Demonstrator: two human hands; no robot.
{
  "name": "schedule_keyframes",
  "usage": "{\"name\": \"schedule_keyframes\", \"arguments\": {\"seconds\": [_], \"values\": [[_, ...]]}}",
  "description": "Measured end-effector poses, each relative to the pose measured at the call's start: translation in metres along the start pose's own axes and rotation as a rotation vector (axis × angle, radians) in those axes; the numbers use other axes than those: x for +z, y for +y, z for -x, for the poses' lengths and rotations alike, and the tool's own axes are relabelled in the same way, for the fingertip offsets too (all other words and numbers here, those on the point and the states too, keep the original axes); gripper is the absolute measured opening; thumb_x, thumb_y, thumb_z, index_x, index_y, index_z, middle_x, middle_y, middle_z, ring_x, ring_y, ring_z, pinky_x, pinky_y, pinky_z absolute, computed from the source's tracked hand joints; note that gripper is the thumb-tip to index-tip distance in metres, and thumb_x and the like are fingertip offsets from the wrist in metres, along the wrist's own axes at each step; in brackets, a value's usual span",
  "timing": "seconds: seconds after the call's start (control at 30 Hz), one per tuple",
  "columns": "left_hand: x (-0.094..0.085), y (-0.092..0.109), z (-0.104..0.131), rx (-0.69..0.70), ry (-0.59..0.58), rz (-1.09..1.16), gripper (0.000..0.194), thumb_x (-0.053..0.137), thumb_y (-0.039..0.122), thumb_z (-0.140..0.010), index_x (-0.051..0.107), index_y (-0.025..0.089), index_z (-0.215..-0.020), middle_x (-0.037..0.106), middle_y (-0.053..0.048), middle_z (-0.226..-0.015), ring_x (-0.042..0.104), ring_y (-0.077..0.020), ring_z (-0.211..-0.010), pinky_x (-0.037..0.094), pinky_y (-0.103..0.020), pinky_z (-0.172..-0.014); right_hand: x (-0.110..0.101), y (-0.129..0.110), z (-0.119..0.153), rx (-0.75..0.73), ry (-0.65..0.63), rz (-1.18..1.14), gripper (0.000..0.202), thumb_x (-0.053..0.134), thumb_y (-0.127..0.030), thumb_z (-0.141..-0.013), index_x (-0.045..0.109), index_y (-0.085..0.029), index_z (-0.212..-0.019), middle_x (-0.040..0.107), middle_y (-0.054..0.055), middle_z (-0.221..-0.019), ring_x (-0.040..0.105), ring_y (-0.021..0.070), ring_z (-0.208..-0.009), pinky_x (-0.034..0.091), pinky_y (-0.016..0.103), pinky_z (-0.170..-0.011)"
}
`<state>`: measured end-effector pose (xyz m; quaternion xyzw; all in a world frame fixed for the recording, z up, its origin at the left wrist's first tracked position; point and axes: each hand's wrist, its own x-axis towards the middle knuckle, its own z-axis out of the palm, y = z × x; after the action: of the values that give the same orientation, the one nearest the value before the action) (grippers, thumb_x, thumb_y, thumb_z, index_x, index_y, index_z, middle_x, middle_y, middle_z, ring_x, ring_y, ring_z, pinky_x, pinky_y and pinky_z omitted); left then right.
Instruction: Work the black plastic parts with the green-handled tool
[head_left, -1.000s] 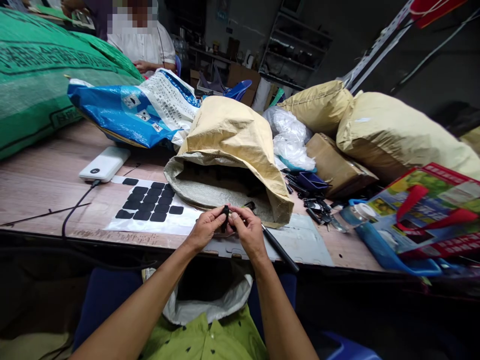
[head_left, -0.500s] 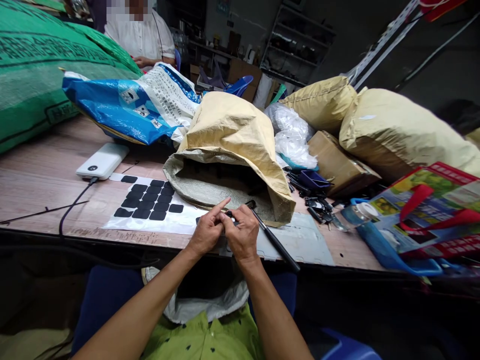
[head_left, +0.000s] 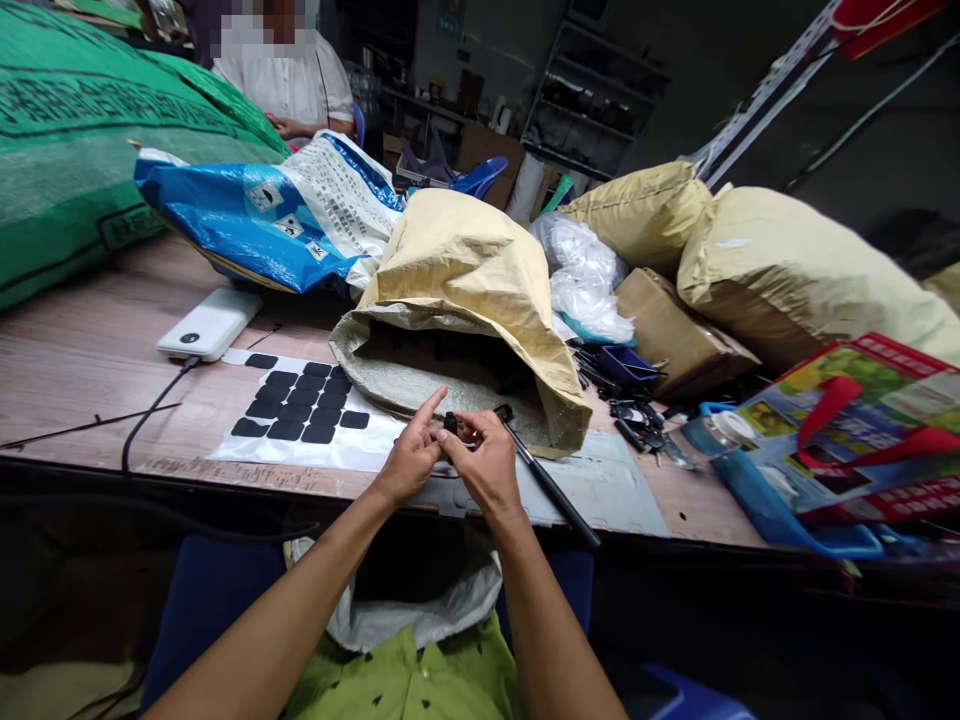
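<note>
Between my two hands, at the mouth of a tan sack (head_left: 465,245), is a small black part (head_left: 451,422), too small to name more exactly. My right hand (head_left: 487,462) pinches it between thumb and fingers. From the other side my left hand (head_left: 411,455) closes on it, thumb against it and index finger stretched out. A long black rod (head_left: 559,488) with a short crosswise head lies slanting beside my right hand, its head near the sack's opening. Left of my hands lies a white sheet with black rounded-square stickers (head_left: 285,408). The sack's inside is dark.
A white power bank (head_left: 210,324) with a cable lies at left, before a blue-and-white bag (head_left: 247,215) and a green sack (head_left: 67,150). To the right are a bottle (head_left: 709,437), loose black parts (head_left: 637,420), a colourful bag (head_left: 862,430) and a carton (head_left: 675,330). A person sits opposite.
My hands have shifted slightly, and the small black part now stands up more plainly between the fingertips. The right fingers have lifted a little. The rod and sack stay put.
</note>
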<state>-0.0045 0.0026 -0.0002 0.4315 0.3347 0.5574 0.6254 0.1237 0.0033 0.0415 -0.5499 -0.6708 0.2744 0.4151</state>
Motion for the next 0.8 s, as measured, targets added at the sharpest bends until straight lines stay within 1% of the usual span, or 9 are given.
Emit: {"name": "schedule_keyframes", "arguments": {"seconds": [0.07,0.2,0.33,0.4,0.5,0.57,0.63,0.7,0.8], "values": [[0.001,0.000,0.001,0.000,-0.019,0.012,0.098,0.074,0.030,-0.080,0.018,0.018,-0.161,0.067,0.001,-0.086,0.065,-0.0125,-0.081,0.050,-0.024,-0.084,0.000,0.000,0.001,0.004,0.001,0.027,0.029,0.074,-0.034,-0.078,0.075,-0.021,-0.104,0.062,0.002,-0.087,0.060,0.0159,-0.078,0.050,0.028,-0.075],[0.002,0.002,0.001,0.016,-0.032,0.014,0.101,0.074,0.028,-0.079,0.017,0.018,-0.161,0.066,0.002,-0.083,0.062,-0.0112,-0.076,0.049,-0.022,-0.078,0.003,-0.002,0.002,0.003,0.007,0.107,0.024,0.073,-0.034,-0.079,0.076,-0.023,-0.100,0.060,0.001,-0.084,0.059,0.0160,-0.077,0.048,0.028,-0.073],[0.003,0.001,0.001,0.022,0.005,-0.010,0.096,0.072,0.024,-0.077,0.024,0.017,-0.159,0.067,0.000,-0.088,0.061,-0.0114,-0.077,0.048,-0.021,-0.076,0.005,-0.008,0.002,-0.017,0.024,0.215,0.016,0.069,-0.038,-0.084,0.074,-0.024,-0.088,0.056,0.000,-0.079,0.054,0.0157,-0.073,0.042,0.027,-0.069],[0.004,0.001,0.001,0.028,0.014,-0.013,0.094,0.071,0.021,-0.075,0.026,0.016,-0.158,0.066,0.001,-0.087,0.060,-0.0113,-0.077,0.048,-0.021,-0.075,0.005,-0.010,0.002,-0.036,0.034,0.228,0.018,0.065,-0.038,-0.087,0.071,-0.023,-0.079,0.053,0.000,-0.075,0.051,0.0156,-0.072,0.039,0.027,-0.067],[0.005,0.001,0.003,0.023,0.013,-0.027,0.094,0.066,0.016,-0.074,0.025,0.017,-0.158,0.058,0.006,-0.074,0.053,-0.0076,-0.065,0.043,-0.017,-0.064,0.008,-0.010,0.003,-0.082,0.053,0.215,0.025,0.062,-0.032,-0.089,0.065,-0.022,-0.067,0.050,0.000,-0.071,0.049,0.0161,-0.073,0.038,0.028,-0.068],[0.006,0.002,0.004,0.021,0.029,-0.049,0.093,0.063,0.013,-0.075,0.025,0.017,-0.159,0.049,0.010,-0.065,0.043,-0.0053,-0.056,0.037,-0.015,-0.056,0.013,-0.010,0.003,-0.108,0.097,0.218,0.025,0.063,-0.028,-0.087,0.062,-0.021,-0.063,0.049,0.000,-0.070,0.048,0.0164,-0.074,0.038,0.029,-0.072],[0.006,0.003,0.005,0.023,0.046,-0.065,0.091,0.062,0.013,-0.075,0.026,0.017,-0.159,0.045,0.011,-0.063,0.039,-0.0047,-0.053,0.033,-0.015,-0.052,0.017,-0.010,0.003,-0.118,0.151,0.237,0.025,0.065,-0.026,-0.085,0.061,-0.021,-0.061,0.050,-0.001,-0.070,0.047,0.0164,-0.074,0.038,0.030,-0.076],[0.005,0.003,0.004,0.025,0.062,-0.058,0.089,0.063,0.015,-0.076,0.028,0.017,-0.158,0.049,0.010,-0.065,0.042,-0.0050,-0.055,0.035,-0.015,-0.054,0.021,-0.010,0.002,-0.114,0.170,0.237,0.026,0.065,-0.027,-0.085,0.061,-0.021,-0.060,0.050,-0.001,-0.069,0.047,0.0162,-0.073,0.039,0.030,-0.078],[0.002,0.002,0.001,0.003,0.045,0.020,0.094,0.071,0.020,-0.075,0.027,0.018,-0.158,0.061,0.006,-0.075,0.055,-0.0076,-0.066,0.042,-0.016,-0.062,0.019,-0.006,-0.003,-0.053,0.115,0.129,0.022,0.067,-0.033,-0.083,0.068,-0.022,-0.065,0.051,-0.001,-0.070,0.048,0.0149,-0.070,0.041,0.028,-0.071]]}}
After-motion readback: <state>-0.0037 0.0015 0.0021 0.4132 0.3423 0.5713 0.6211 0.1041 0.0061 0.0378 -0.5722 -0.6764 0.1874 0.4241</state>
